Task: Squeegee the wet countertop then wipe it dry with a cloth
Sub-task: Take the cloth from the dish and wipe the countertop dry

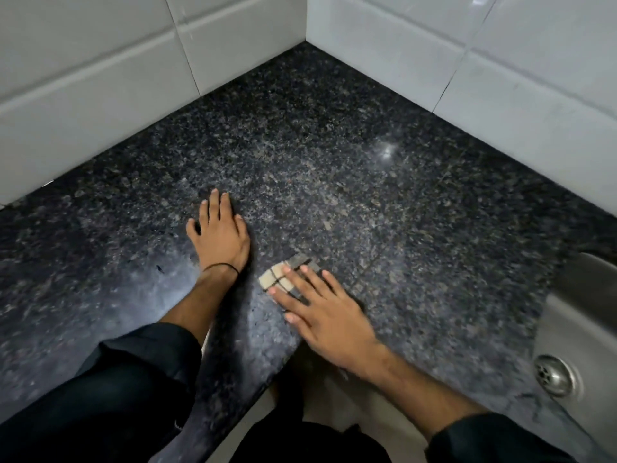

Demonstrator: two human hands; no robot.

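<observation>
1. Head view: presses small beige-and-grey checked cloth (279, 278) onto black speckled granite countertop (334, 155) under flat right hand (329, 317), near front edge.
2. Rests left hand (221, 237) flat, spread wide, alongside.
3. Risks sliding off cloth, pinned by fingertips only, leaving streaks.

Cloth (277, 278) under right hand (329, 317) on countertop (334, 155)
</observation>
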